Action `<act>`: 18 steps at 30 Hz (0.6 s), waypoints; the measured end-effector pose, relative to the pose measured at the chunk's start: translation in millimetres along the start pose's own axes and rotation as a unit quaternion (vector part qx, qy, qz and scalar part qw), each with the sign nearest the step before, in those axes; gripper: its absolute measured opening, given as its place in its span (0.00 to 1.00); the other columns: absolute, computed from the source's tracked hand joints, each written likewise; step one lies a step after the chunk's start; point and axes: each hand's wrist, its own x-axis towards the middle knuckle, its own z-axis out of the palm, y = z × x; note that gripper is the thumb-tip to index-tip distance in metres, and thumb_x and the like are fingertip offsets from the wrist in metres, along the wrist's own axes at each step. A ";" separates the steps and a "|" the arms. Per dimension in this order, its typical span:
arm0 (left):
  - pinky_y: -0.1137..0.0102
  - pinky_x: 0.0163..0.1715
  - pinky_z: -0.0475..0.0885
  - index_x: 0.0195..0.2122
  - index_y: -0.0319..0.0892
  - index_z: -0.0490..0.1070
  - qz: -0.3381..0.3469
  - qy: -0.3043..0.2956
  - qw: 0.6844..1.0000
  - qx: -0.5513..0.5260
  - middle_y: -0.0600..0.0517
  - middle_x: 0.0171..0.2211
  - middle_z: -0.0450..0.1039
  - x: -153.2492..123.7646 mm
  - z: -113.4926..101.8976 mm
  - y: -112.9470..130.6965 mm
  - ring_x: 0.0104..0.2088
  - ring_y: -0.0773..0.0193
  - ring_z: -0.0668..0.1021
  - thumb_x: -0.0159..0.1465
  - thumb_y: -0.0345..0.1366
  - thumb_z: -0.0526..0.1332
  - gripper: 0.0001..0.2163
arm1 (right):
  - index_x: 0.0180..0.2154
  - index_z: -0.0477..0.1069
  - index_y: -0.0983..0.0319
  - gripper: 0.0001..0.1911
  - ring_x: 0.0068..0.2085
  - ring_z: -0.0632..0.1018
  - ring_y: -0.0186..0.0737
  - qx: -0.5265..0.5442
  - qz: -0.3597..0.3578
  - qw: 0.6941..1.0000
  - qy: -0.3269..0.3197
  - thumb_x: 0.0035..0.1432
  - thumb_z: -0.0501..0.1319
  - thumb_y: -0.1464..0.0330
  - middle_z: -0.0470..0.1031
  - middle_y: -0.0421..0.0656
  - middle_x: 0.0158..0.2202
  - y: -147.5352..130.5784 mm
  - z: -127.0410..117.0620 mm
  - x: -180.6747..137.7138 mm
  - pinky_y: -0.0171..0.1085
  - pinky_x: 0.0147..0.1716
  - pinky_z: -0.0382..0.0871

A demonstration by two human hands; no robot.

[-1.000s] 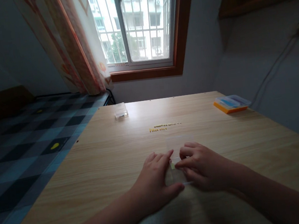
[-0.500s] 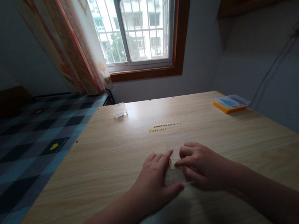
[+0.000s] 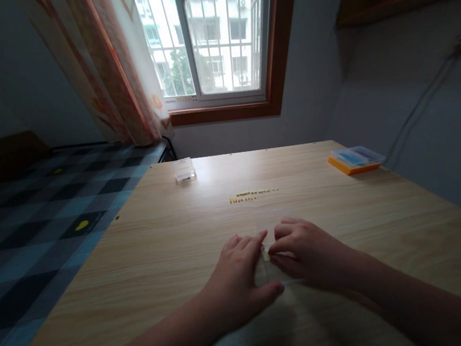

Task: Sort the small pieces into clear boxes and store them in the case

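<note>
Both of my hands rest on the wooden table (image 3: pixel 147 249) near its front edge. Between them lies a clear flat plastic sheet or bag (image 3: pixel 271 271). My left hand (image 3: pixel 238 277) presses flat on its left edge, fingers spread. The fingertips of my right hand (image 3: pixel 306 253) are pinched on a tiny yellow-green piece (image 3: pixel 266 256) at the sheet. A short double row of small yellow beads (image 3: pixel 253 195) lies farther back on the table, apart from both hands.
A small clear plastic box (image 3: pixel 184 169) stands at the table's far left. An orange and blue flat case (image 3: pixel 354 159) lies at the far right edge. A bed with a checked cover (image 3: pixel 32 229) is left of the table; a window and curtain are behind.
My right hand's fingers have curled in a little closer over the small piece. The left hand has stayed put.
</note>
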 end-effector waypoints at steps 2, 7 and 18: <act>0.44 0.67 0.51 0.66 0.44 0.60 0.000 0.002 1.000 0.001 0.42 0.60 0.70 -0.1 0.7 -1.1 0.61 0.44 0.70 0.55 0.41 0.71 0.38 | 0.27 0.76 0.62 0.10 0.34 0.67 0.36 -0.001 0.003 1.000 0.001 0.62 0.62 0.72 0.71 0.41 0.29 1.4 1.0 0.0 0.37 0.37 0.58; 0.44 0.67 0.51 0.66 0.42 0.60 -0.005 -0.002 1.000 0.002 0.42 0.61 0.69 0.0 1.1 -0.8 0.61 0.44 0.69 0.55 0.41 0.71 0.38 | 0.29 0.78 0.60 0.08 0.35 0.69 0.37 0.008 0.015 1.000 0.008 0.61 0.64 0.70 0.73 0.41 0.29 3.8 5.0 0.2 0.37 0.37 0.58; 0.46 0.68 0.50 0.66 0.38 0.60 -0.014 -0.014 1.000 0.002 0.41 0.62 0.68 0.6 -0.3 0.9 0.62 0.44 0.68 0.55 0.41 0.71 0.39 | 0.28 0.78 0.60 0.08 0.35 0.69 0.37 -0.004 0.031 1.000 0.004 0.60 0.65 0.71 0.74 0.40 0.29 -0.1 6.6 2.1 0.37 0.38 0.58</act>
